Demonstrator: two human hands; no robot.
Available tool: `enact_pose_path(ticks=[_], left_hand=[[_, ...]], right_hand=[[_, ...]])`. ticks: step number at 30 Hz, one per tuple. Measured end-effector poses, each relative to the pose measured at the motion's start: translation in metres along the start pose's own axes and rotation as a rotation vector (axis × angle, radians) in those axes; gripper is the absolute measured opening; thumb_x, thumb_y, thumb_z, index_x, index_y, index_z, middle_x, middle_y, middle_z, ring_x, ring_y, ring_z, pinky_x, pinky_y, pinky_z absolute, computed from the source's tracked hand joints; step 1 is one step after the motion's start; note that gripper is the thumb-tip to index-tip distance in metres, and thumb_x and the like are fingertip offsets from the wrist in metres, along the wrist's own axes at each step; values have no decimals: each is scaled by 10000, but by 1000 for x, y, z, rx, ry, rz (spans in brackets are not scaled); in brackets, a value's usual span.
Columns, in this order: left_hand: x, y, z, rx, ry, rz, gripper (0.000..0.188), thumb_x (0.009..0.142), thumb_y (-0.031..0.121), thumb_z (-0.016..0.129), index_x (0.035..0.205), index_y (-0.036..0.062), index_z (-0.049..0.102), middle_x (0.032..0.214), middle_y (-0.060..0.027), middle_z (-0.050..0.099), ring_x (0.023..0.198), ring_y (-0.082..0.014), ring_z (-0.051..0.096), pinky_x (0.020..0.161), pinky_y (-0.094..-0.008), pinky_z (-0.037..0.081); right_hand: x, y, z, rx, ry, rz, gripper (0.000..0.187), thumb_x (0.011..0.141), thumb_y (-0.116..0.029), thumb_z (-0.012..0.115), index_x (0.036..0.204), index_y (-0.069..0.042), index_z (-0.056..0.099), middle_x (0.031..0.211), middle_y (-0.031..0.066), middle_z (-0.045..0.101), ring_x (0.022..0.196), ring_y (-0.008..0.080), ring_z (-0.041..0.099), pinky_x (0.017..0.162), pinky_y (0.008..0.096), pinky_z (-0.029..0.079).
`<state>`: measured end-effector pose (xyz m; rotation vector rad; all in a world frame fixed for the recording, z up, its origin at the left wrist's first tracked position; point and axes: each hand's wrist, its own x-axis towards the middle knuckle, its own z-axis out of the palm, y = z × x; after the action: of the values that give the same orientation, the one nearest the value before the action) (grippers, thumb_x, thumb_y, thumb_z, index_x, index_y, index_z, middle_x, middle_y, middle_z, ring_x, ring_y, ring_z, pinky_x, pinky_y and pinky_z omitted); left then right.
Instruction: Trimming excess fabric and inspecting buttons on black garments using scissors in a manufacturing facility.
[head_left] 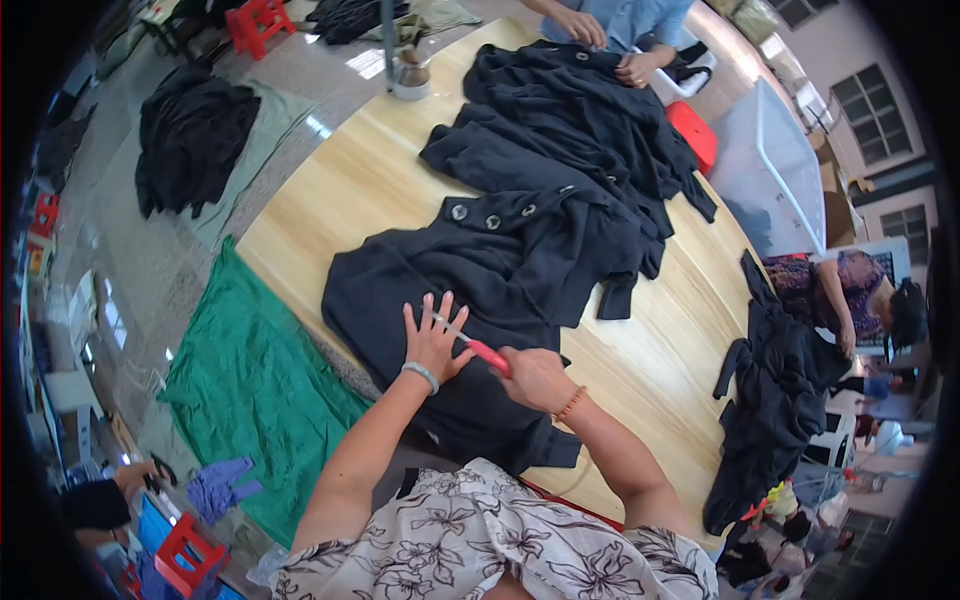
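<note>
A pale wooden table [675, 350] with a curved edge dominates my remote view. A near dark garment [490, 270] lies rumpled across its near left side, beneath the wearer's hands, with a second dark garment [560, 125] just beyond. The left hand [433, 342] lies on the near garment, fingers spread and gripping nothing; the right hand [538, 378] has its fingers closed around a red-handled tool [490, 357]. I see its slim metal end at the left fingers, but cannot tell whether they touch. An orange beaded bracelet [570, 403] circles the right wrist.
</note>
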<state>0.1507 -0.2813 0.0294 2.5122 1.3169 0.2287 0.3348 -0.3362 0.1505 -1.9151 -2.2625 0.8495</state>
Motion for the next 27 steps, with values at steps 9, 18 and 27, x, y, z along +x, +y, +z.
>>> enact_pose_path(ticks=[9,18,27], left_hand=[[49,-42,-36,-418,285,58,317,757,213,730,1022,60,646,948,-113,632,844,-313,585,734,-394,477],[182,-93,-10,-98,176,239,259,746,150,686,975,80,587,1054,-131,557,879,-287,616,694,-413,517],[197,-83,-15,133,259,157,111,784,138,567,881,87,584,1000,-110,513,910,-258,550,705,-341,487]], right_hand=[[38,106,-42,291,471,674,374,832,-409,656,763,-43,687,686,177,654,679,357,653,638,435,507],[117,278,-57,-62,684,698,416,800,-214,644,1166,-40,551,938,246,647,864,450,625,793,489,502],[78,325,-57,-86,647,456,347,796,-51,652,1118,13,542,1031,214,561,1020,411,531,922,421,422]])
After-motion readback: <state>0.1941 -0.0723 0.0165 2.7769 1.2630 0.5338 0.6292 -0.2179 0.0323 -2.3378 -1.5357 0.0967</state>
